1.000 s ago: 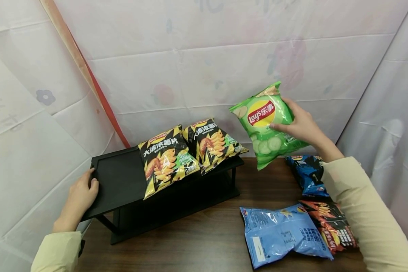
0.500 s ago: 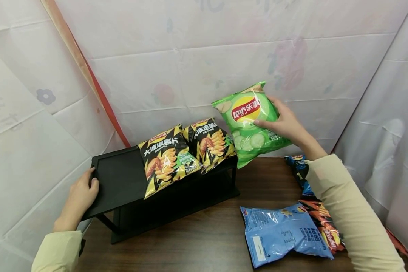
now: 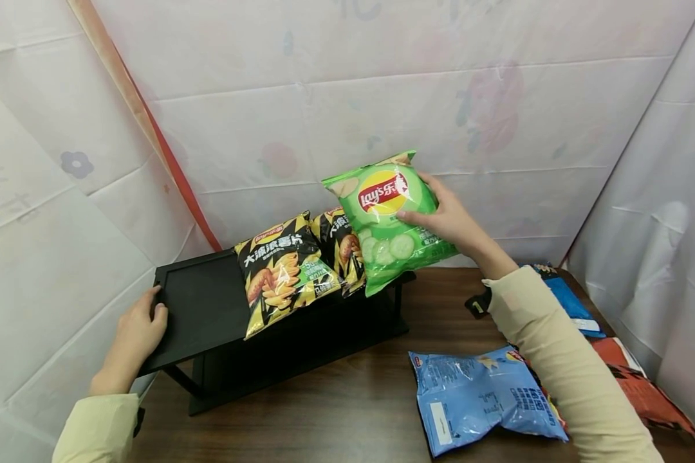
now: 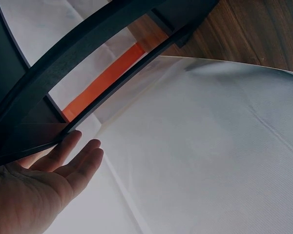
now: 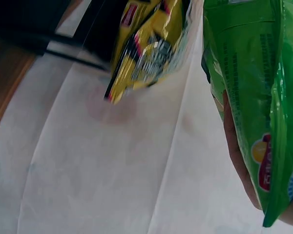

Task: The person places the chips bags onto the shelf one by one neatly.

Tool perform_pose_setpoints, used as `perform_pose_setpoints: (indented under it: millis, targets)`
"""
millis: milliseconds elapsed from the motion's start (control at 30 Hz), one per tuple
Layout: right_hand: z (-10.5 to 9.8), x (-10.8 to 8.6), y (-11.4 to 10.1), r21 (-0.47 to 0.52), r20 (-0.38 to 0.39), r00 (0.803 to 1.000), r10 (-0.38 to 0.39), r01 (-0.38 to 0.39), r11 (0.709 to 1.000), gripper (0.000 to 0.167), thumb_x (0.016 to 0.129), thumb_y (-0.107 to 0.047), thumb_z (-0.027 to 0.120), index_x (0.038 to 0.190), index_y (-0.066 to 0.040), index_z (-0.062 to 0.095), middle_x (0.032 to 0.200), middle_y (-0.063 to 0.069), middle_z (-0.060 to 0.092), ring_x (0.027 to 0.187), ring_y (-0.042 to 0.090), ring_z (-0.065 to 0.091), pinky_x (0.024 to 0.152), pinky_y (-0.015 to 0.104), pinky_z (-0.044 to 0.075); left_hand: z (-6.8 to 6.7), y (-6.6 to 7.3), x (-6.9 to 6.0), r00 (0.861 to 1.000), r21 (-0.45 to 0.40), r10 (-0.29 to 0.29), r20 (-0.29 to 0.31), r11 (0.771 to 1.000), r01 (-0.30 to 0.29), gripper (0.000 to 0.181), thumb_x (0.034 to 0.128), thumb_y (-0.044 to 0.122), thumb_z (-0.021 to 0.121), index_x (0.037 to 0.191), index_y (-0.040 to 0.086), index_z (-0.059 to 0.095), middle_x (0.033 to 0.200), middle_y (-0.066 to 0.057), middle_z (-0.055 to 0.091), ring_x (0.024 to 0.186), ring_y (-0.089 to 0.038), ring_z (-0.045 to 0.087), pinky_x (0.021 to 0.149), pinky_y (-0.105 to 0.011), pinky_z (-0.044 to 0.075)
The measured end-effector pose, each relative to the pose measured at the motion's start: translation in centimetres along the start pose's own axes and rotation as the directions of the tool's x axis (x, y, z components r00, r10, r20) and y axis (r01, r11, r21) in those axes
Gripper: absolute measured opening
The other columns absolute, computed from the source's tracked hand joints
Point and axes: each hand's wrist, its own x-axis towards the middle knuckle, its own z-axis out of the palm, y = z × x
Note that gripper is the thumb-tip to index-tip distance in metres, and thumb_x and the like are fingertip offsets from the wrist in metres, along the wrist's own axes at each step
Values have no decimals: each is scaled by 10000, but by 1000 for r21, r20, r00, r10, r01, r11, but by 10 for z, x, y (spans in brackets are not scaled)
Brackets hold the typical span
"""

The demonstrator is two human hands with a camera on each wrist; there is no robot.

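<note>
My right hand point(image 3: 454, 218) grips a green chip bag point(image 3: 385, 251) by its right side, in front of the second black-and-yellow bag point(image 3: 347, 251) and partly hiding it. The first black-and-yellow bag point(image 3: 284, 276) lies on top of the black two-level rack point(image 3: 203, 308). At the rack's left end, my left hand point(image 3: 138, 331) holds the edge; in the left wrist view the hand point(image 4: 53, 180) has its fingers loosely bent under the rim. The right wrist view shows the back of the green bag point(image 5: 249, 73), fingers behind it, and a yellow bag point(image 5: 151, 53) beside the rack.
On the wooden table, a light blue bag point(image 3: 486, 402) lies face down at the front right. Behind my right sleeve are a dark blue bag point(image 3: 573, 305) and red bags point(image 3: 643, 392), partly hidden. White curtains point(image 3: 336, 116) stand behind and at both sides.
The right hand has carried the green bag leftward from beside the rack to in front of the second black-and-yellow bag. My left hand has stayed at the rack's end.
</note>
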Motion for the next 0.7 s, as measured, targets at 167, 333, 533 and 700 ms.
perform_pose_setpoints:
  millis: [167,333,533,700]
  targets:
    - [19,4,-7,71,18,1000,-18,17,997,800,808,-289,684,1451,-272,208,1365,72,370,1084,236,490,903,390,449,-1,0,0,1000,0,-2,10,1000,2,506,954,177,248,1410,-42,263,1293,-407,363,1121,-568,366,861,-633,334]
    - [40,8,-11,114,41,998,-37,32,993,797,800,-265,695,1445,-240,227,1346,76,392,1092,235,495,913,390,452,0,-2,-1,1000,-1,2,8,1000,-2,504,956,178,249,1409,-41,267,1294,-405,363,1122,-567,364,864,-636,331]
    - [64,10,-20,148,51,998,-35,27,989,801,790,-252,707,1441,-225,242,1333,73,411,1078,232,517,898,376,474,0,-3,-1,1000,3,3,5,1000,-3,500,956,175,261,1407,-40,271,1281,-409,371,1105,-567,374,846,-633,338]
    - [83,13,-27,197,70,997,-29,15,980,796,796,-239,702,1443,-212,240,1342,88,409,1098,235,517,916,359,470,0,-2,-1,1000,3,-5,9,1000,5,503,956,178,251,1410,-38,264,1285,-411,364,1107,-568,370,846,-634,335]
